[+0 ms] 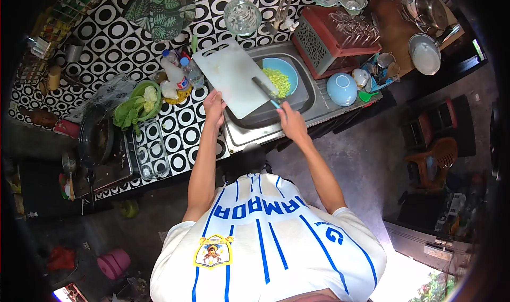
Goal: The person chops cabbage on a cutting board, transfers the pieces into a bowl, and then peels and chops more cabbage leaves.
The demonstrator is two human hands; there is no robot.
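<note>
The scene is unevenly lit: the board [231, 76] and the shirt [265, 243] are bright, while the floor [345, 137] and the far left sink into gloom. Daylight glares at the lower right, where the opening [406, 273] is burnt out to white beside some foliage [438, 287]. Pale gleams run along the metal rim of the sink [239, 139], and its basin is shadowed below the board. The tiles [180, 127] keep strong contrast. The wide lens bends straight lines and stretches things towards a black, rounded border. The centre is fairly sharp; the outer parts look softer and murkier.
</note>
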